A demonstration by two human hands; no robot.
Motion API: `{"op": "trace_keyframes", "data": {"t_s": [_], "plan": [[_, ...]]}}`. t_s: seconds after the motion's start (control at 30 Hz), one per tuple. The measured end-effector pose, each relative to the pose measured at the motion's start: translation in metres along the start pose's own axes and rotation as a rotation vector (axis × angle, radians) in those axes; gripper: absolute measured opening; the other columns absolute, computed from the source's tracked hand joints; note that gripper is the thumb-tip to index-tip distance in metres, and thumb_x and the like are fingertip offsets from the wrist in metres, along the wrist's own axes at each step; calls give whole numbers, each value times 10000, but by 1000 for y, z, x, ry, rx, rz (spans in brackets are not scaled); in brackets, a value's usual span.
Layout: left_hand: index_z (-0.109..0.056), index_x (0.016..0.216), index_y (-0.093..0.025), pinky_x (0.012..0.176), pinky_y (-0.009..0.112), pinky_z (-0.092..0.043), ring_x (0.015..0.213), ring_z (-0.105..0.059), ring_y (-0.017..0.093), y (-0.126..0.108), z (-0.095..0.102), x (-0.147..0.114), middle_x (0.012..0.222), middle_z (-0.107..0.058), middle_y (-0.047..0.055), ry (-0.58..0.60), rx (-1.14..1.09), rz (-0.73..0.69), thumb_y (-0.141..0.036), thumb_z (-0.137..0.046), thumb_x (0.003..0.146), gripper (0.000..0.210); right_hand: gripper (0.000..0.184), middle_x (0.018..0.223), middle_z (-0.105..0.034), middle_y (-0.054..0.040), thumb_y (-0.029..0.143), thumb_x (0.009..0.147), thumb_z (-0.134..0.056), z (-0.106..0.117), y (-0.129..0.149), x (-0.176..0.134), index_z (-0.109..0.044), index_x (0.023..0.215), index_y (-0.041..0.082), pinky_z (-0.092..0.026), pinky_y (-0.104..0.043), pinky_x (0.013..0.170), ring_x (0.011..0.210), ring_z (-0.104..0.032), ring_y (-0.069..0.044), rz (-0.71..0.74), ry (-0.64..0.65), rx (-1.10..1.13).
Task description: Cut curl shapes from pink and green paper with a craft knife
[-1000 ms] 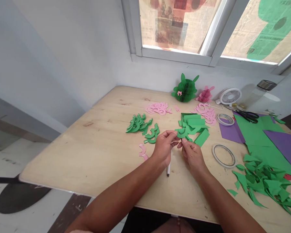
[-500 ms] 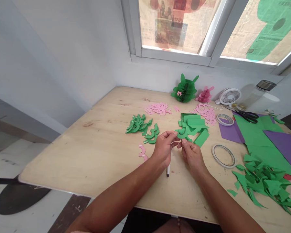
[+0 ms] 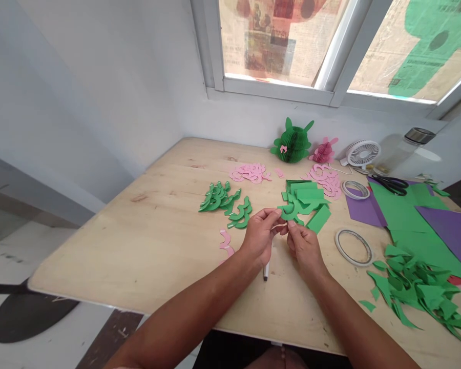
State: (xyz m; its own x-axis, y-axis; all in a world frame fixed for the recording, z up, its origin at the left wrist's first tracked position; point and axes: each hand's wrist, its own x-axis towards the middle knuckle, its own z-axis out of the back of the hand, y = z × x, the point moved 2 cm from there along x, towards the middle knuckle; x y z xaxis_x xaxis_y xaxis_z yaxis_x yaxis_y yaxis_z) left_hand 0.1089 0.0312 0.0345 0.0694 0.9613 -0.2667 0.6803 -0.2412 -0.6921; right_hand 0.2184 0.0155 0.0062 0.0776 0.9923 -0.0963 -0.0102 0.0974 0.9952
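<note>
Between my fingertips is a curved green paper cutout (image 3: pixel 288 213), held up just in front of a stack of green paper pieces (image 3: pixel 310 193). My left hand (image 3: pixel 260 233) pinches its left end. My right hand (image 3: pixel 304 243) is closed on its lower edge, thumb and forefinger together. A pen with a dark tip (image 3: pixel 266 270) lies partly hidden under my left hand. To the left sit scalloped green cutouts (image 3: pixel 218 197) with white strips on them, and a pink scalloped cutout (image 3: pixel 226 239) is partly covered by my left forearm.
Tape rolls (image 3: pixel 354 247), black scissors (image 3: pixel 391 185), green scraps (image 3: pixel 422 284) and purple sheets (image 3: pixel 451 230) lie to the right. Pink cutouts (image 3: pixel 249 172) are farther back. Along the wall stand a green paper figure (image 3: pixel 294 143), a pink one (image 3: pixel 324 151), a small fan (image 3: pixel 363 152) and a bottle (image 3: pixel 407 148).
Both hands keep hold of the green cutout in almost the same place. The view has shifted very slightly; nothing on the table has visibly moved.
</note>
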Motion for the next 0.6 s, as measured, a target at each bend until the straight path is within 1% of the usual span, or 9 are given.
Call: {"op": "trace_keyframes", "data": {"t_s": [0.17, 0.3, 0.6], "plan": [[-584, 688, -153, 592, 258, -417, 558, -530, 99, -1, -1, -1, 591, -555, -28, 8, -2, 7, -338, -833, 551, 339, 512, 432, -272, 90, 682, 784, -567, 0, -1, 1, -585, 680, 182, -130, -228, 404, 397, -184, -76, 13, -8, 10], [-587, 686, -153, 599, 258, -423, 563, -531, 98, -1, -2, -2, 596, -559, -25, 2, 6, 1, -336, -832, 550, 335, 512, 445, -292, 81, 673, 802, -554, 0, -2, 1, -589, 680, 177, -144, -229, 410, 406, -206, -79, 36, -5, -3], [-589, 674, -154, 608, 257, -431, 565, -530, 95, -1, -3, -2, 592, -554, -26, -8, 19, -10, -345, -833, 545, 335, 524, 443, -273, 85, 684, 800, -545, 0, 0, 0, -590, 681, 176, -127, -227, 395, 395, -185, -74, 36, -6, -5]]}}
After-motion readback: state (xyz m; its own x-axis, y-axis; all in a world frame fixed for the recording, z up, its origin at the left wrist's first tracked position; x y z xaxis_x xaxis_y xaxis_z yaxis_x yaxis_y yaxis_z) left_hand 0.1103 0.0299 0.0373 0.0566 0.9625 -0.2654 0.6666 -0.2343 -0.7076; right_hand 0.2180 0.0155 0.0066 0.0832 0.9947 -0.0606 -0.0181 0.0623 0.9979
